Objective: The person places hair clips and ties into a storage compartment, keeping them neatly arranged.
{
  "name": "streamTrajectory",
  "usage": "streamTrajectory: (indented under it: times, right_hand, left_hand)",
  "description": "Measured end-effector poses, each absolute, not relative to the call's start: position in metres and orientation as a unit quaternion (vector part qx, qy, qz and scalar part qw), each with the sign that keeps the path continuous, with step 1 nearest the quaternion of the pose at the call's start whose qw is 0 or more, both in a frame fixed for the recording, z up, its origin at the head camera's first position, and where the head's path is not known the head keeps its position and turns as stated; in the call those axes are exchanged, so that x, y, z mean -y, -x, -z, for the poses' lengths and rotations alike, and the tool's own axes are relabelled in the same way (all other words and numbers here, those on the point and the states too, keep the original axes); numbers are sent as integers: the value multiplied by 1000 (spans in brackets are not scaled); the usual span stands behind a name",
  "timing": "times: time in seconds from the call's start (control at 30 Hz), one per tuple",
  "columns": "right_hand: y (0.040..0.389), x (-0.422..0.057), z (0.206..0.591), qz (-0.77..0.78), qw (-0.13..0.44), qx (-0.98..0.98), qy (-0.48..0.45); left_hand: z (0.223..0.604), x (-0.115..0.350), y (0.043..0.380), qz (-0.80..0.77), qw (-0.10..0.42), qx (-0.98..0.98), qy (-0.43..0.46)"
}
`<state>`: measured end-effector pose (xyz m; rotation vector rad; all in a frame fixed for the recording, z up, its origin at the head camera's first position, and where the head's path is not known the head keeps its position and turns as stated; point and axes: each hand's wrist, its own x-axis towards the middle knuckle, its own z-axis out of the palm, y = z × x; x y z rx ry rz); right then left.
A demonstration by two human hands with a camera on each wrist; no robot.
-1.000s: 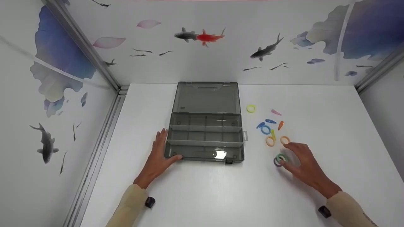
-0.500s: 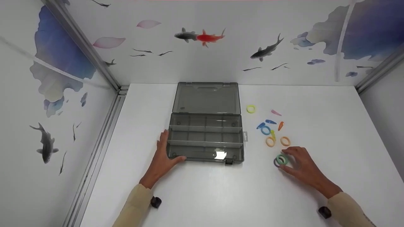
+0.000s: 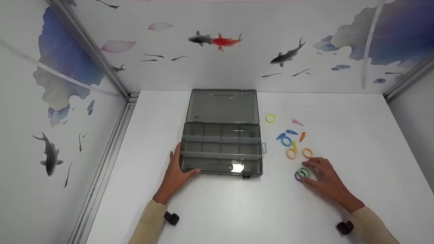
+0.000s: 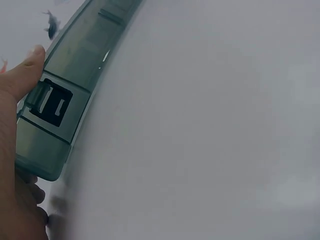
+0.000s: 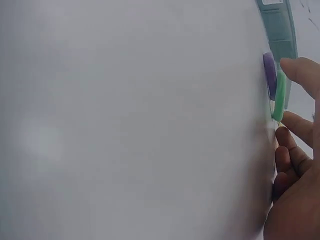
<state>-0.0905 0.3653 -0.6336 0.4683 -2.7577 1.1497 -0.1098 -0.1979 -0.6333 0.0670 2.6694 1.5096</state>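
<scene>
white table (image 3: 223,210) lies underneath. the step in hand looks like taking up the green ring (image 5: 280,95), which from above overlaps a purple ring (image 5: 270,75); the next move likely calls for a firm pinch. right hand (image 3: 323,177) is half curled, thumb and fingers about the green ring; i cannot tell whether they grip it. left hand (image 3: 174,179) is spread against an open box (image 3: 212,148). farther off lie an orange clip (image 3: 302,137) and a yellow ring (image 3: 266,118), then a fish-painted wall (image 3: 230,73).
</scene>
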Motion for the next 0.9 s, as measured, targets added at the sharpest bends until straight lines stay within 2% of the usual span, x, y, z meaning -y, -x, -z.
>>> streamTrajectory:
  times: [0.3, 0.53, 0.9]
  right_hand:
    - [91, -364, 644, -391, 104, 896, -182]
    - [95, -364, 644, -385, 92, 904, -164]
    - [90, -368, 644, -394, 108, 896, -175]
  left_hand:
    - [638, 199, 109, -521, 24, -853, -20]
    - [640, 201, 112, -527, 8, -849, -23]
    - [639, 197, 111, -512, 33, -858, -16]
